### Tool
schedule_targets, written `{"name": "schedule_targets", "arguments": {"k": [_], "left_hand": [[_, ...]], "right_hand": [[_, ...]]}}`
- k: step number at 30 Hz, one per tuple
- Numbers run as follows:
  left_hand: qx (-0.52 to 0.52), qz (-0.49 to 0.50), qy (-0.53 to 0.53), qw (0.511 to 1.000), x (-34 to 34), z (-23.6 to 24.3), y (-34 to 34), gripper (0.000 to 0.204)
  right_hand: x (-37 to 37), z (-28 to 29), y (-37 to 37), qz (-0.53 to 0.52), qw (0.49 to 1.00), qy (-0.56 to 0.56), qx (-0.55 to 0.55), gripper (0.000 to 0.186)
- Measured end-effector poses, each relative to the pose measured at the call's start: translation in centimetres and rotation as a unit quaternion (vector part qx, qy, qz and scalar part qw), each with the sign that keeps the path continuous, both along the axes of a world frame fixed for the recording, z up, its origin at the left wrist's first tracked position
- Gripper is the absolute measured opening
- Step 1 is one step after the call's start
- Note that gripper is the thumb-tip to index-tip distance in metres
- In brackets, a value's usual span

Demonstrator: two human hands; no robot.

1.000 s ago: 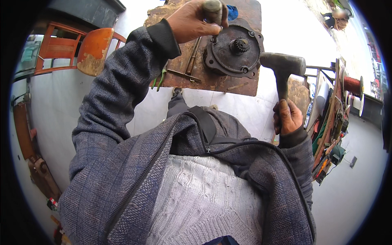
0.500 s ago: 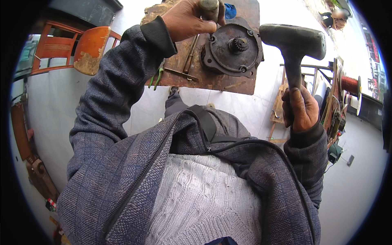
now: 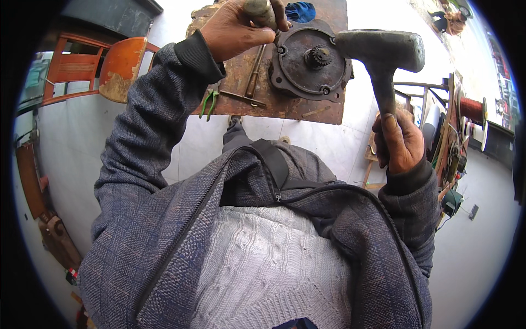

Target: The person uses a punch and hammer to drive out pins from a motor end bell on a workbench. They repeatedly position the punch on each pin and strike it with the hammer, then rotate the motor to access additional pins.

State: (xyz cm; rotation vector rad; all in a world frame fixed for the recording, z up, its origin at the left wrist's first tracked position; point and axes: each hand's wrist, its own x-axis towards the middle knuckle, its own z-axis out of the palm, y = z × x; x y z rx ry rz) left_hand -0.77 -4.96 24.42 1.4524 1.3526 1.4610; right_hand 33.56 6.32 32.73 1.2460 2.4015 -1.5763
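Observation:
My left hand point(image 3: 231, 32) is closed around a thick, rod-like tool point(image 3: 259, 13) with a worn, rounded grey end facing up; its lower tip is hidden by my fingers. Close by, on the workbench point(image 3: 236, 71), lies a dark, greasy round metal housing point(image 3: 298, 63) with bolted lugs and a toothed shaft point(image 3: 318, 55) standing up at its centre. At the right my right hand point(image 3: 402, 141) grips the handle of a heavy hammer point(image 3: 381, 50), its steel head raised and overlapping the housing's right edge in view.
Green-handled pliers point(image 3: 209, 104) and a wooden-handled tool point(image 3: 253, 82) lie left of the housing, with a blue cloth point(image 3: 301, 11) behind it. A worn orange chair point(image 3: 121, 71) stands at left. At right is a rack with a copper wire spool point(image 3: 472, 111). Another person point(image 3: 453, 23) is far off.
My left hand has shifted left with the rod-like tool, away from the lug by the housing's upper left. The hammer head has moved slightly left in my right hand.

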Motion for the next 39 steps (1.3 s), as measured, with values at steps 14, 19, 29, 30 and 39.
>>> {"name": "schedule_targets", "arguments": {"k": [14,19,29,30,39], "left_hand": [[-0.044,0.026,-0.023,0.998,0.2,-0.2,-0.5,0.02],[-0.037,0.006,-0.042,0.998,0.3,-0.3,-0.5,0.022],[0.011,-0.024,-0.06,0.998,-0.3,-1.5,-0.4,0.023],[0.017,-0.026,-0.051,0.998,-0.5,-1.5,-0.3,0.024],[-0.017,-0.033,-0.011,0.999,-0.2,0.0,-0.4,0.027]], "right_hand": [[0.0,-0.8,-0.1,-0.009,1.0,-0.017,-0.006,0.046],[0.0,-0.9,0.0,-0.004,1.0,-0.013,-0.002,0.048],[-0.2,-1.1,0.3,0.012,1.0,-0.026,0.014,0.05],[-0.2,-1.0,0.3,0.014,1.0,-0.021,0.007,0.05],[-0.6,-0.9,0.5,0.019,0.999,-0.024,0.014,0.048]]}}
